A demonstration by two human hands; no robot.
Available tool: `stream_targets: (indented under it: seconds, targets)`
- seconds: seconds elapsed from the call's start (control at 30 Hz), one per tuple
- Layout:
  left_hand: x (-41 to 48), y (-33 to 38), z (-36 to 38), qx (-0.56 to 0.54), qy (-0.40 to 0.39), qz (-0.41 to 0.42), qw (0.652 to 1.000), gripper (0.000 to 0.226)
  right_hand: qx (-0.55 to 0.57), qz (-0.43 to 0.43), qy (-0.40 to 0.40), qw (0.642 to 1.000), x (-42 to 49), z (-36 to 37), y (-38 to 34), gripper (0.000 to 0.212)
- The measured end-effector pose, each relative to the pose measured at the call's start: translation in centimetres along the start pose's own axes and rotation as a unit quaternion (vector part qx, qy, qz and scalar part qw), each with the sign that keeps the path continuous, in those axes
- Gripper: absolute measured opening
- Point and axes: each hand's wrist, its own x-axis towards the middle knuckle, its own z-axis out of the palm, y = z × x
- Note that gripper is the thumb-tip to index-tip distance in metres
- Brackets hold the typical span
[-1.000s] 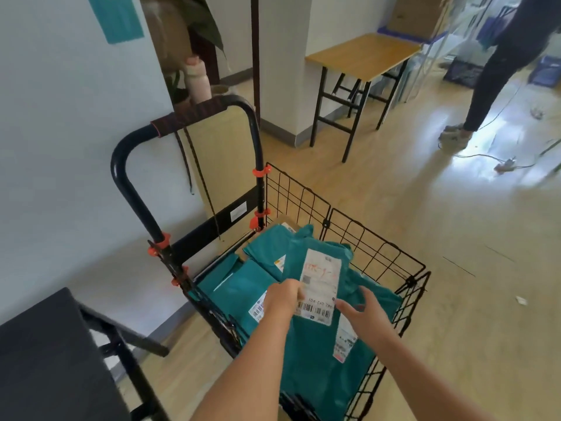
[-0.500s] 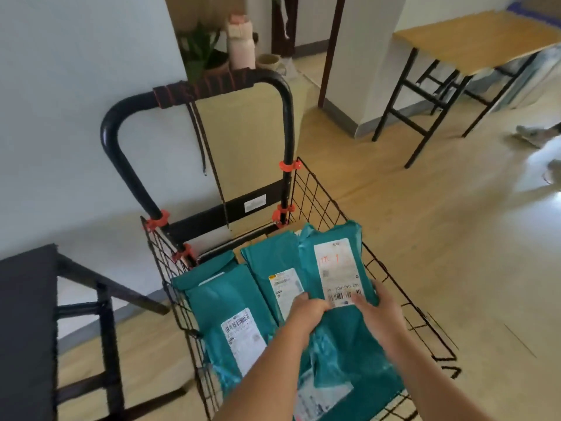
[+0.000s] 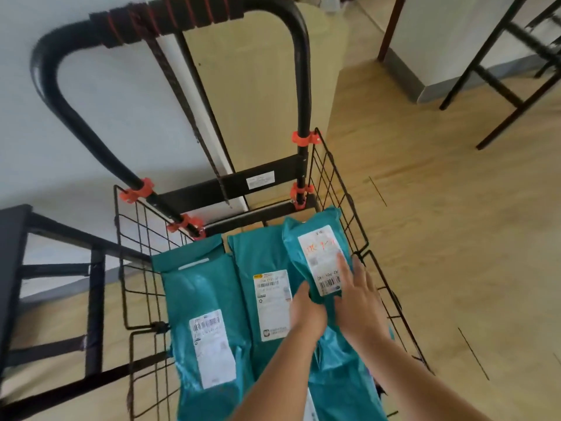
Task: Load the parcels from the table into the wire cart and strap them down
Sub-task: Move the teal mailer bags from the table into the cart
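A black wire cart (image 3: 142, 268) holds several teal plastic parcels with white labels. One parcel (image 3: 209, 329) lies at the left, another (image 3: 267, 287) in the middle. A third parcel (image 3: 315, 250) with orange writing on its label lies at the right wall of the cart. My left hand (image 3: 306, 311) grips the near end of this third parcel. My right hand (image 3: 358, 296) lies flat on its label with fingers straight. A dark strap (image 3: 194, 129) hangs from the cart's black handle (image 3: 60, 95).
A black table frame (image 3: 18, 268) stands at the left, close to the cart. A white wall is behind the cart. Black table legs (image 3: 501, 86) stand at the upper right on the wooden floor (image 3: 455, 238).
The view has tilted down and closer to the cart. The labelled parcel has moved from above the pile down to the right side of the cart, with both hands still on it.
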Motion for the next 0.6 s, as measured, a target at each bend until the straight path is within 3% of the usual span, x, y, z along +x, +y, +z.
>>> stream_targets:
  seconds: [0.1,0.2,0.27,0.37,0.6]
  targets:
    - [0.9,-0.2,0.5,0.07,-0.005,-0.007,0.998,0.031,-0.103,-0.088,-0.013,0.991,0.5,1.3,0.1,0.087]
    - [1.3,-0.7,-0.7,0.196,0.072,0.045,0.977,0.031,-0.139,-0.096,-0.033,0.985,1.7,1.8,0.1,0.081]
    - [1.2,-1.4,-2.1,0.286,0.122,0.096,0.946,0.047,-0.158,-0.107,-0.04,0.981,2.3,1.7,-0.4,0.077]
    - [1.8,-3.0,-3.6,0.394,0.097,0.109,0.907,0.076,-0.151,-0.103,-0.041,0.982,3.6,1.8,-1.3,0.077]
    - [3.1,-3.3,-3.2,0.4,0.06,0.073,0.912,0.091,-0.167,-0.103,-0.072,0.978,4.3,2.5,-0.3,0.084]
